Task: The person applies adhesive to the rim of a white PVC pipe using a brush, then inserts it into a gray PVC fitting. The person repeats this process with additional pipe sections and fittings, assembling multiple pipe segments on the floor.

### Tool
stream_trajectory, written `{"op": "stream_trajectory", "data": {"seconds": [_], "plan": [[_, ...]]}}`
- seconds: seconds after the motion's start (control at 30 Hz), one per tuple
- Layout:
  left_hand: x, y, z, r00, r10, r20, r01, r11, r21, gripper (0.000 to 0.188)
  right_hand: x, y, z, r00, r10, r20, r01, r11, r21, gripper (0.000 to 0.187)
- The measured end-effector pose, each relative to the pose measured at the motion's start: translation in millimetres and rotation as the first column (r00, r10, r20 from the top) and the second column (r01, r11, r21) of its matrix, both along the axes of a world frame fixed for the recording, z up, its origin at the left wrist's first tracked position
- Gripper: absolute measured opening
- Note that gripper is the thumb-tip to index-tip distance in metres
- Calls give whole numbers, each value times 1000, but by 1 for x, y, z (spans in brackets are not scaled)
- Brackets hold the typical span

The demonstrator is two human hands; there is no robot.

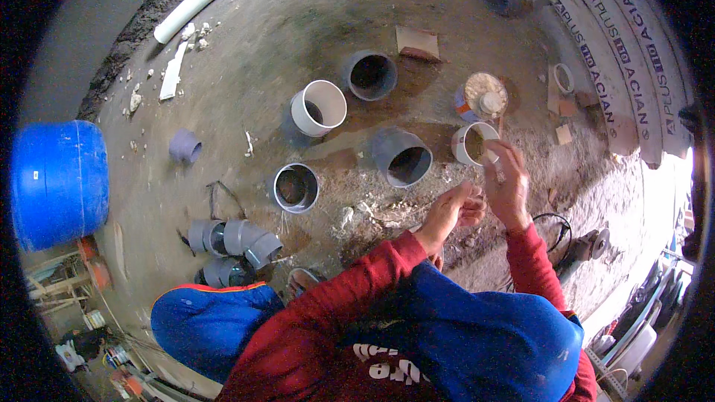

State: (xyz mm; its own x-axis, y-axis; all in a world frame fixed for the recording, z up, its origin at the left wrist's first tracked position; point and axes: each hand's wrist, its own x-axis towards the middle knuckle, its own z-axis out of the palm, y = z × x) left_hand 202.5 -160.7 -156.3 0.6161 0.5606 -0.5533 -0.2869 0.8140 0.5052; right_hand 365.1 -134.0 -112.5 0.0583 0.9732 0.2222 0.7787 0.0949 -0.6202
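My right hand (508,184) reaches forward, its fingers bent together at the near right rim of a short white pipe piece (463,146). Whether those fingers grip the rim or something small beside it, I cannot tell. Closer to my body, my left hand (451,213) is closed with the fingers curled; what it holds, if anything, is hidden. Just beyond the white piece stands a round can (480,89) with a pale, crusted top. Left of my hands, a grey pipe piece (386,150) and a smaller white-rimmed one (278,192) rest on the dirt floor.
Farther off stand a white pipe piece (319,91) and a dark grey one (372,76). Grey elbow fittings (238,237) lie near my left knee. A blue barrel (61,182) is at far left, stacked sacks (611,52) at far right, a power tool (593,244) right.
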Motion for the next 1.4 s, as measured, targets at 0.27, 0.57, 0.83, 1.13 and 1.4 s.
{"op": "stream_trajectory", "data": {"seconds": [0.27, 0.57, 0.83, 1.13, 1.4], "plan": [[51, 37, 127, 927, 373, 46, -332, 755, 565, 87, -38, -47, 12, 595, 9, -804, -47, 999, -24, 73], [-36, 70, 131, 925, 159, -345, 359, -664, 656, 56, -5, -25, 135, -455, 273, -847, -243, 877, 414, 73], [-237, 196, 209, 742, 636, -212, 581, -451, 677, 31, 3, -128, 180, 587, -248, -770, 466, 882, 71, 25], [-258, 121, 124, 860, 433, -269, 383, -200, 902, 7, -11, -282, 270, 583, -755, -301, 810, 569, 142, 14], [-263, 84, 89, 826, 443, -347, 239, 282, 929, 7, -25, -199, 263, 728, -671, -141, 657, 741, -138, 16]]}}
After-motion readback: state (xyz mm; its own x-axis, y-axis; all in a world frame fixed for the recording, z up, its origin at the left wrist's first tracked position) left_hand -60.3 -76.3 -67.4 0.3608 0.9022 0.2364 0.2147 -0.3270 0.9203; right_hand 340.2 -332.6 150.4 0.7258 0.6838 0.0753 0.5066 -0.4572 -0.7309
